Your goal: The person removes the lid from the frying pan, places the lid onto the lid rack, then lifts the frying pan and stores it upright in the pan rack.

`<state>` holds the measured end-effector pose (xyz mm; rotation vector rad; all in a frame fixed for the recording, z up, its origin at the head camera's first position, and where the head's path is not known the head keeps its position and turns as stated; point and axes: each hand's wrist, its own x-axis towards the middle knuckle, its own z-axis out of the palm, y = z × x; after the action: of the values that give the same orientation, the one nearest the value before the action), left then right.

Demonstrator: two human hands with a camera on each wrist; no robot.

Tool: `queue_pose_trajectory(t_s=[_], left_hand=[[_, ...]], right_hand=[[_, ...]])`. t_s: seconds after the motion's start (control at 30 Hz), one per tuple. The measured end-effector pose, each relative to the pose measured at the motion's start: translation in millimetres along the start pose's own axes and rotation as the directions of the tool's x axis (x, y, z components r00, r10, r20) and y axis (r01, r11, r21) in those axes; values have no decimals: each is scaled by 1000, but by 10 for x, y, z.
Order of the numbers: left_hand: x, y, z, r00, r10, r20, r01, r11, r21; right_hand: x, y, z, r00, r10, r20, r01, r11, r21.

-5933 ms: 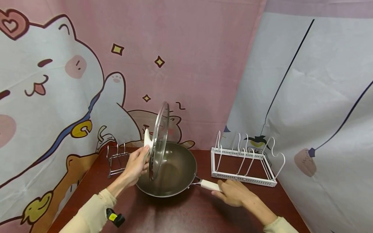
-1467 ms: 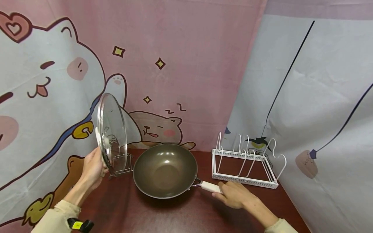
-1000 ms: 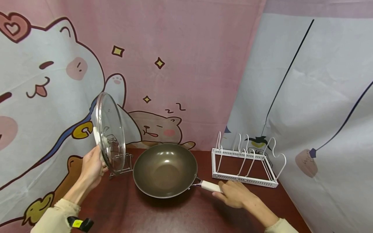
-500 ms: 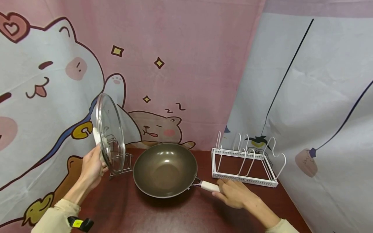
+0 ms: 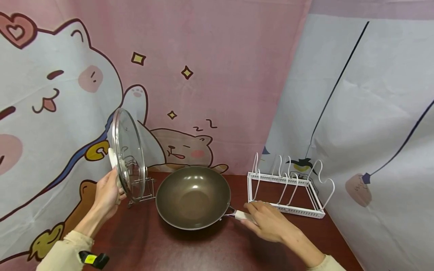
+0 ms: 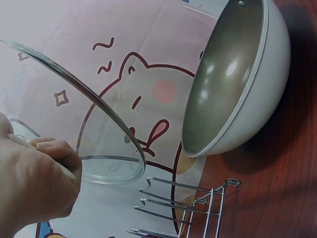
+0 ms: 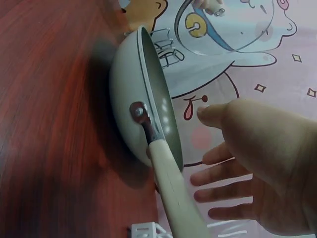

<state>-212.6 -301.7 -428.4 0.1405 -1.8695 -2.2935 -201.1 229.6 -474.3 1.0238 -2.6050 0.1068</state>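
Observation:
My left hand [image 5: 107, 194] grips the pale handle of a round glass lid [image 5: 132, 143] and holds it on edge, left of the wok. In the left wrist view the fingers curl round that handle, and the lid [image 6: 111, 168] tilts above a small wire rack [image 6: 213, 203]. A dark-lined wok [image 5: 193, 203] sits on the table, its cream handle [image 5: 242, 215] pointing right. Over that handle is my right hand [image 5: 269, 224]. The right wrist view shows the hand [image 7: 262, 163] with fingers spread and loose, apart from the wok handle [image 7: 173, 188].
The small wire rack [image 5: 149, 195] stands behind the lid, left of the wok. A white rack [image 5: 301, 212] with upright wire dividers is at the right back of the red-brown table [image 5: 190, 252]. Printed cartoon curtains [image 5: 230, 94] close in the back and sides.
Since the oldest frame, my left hand has carried the lid left from over the wok, then held it nearly still. In the last half second my right hand has let go of the wok handle.

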Motion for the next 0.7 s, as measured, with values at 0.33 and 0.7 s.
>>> queue_pose_trajectory(t_s=[0.33, 0.7], left_hand=[[3, -4, -31, 1000, -14, -3, 14, 1000, -7], [4, -4, -27, 999, -20, -29, 20, 1000, -11]], right_hand=[[187, -144, -12, 1000, 10, -22, -8, 993, 121], [440, -307, 17, 994, 19, -104, 4, 976, 218]])
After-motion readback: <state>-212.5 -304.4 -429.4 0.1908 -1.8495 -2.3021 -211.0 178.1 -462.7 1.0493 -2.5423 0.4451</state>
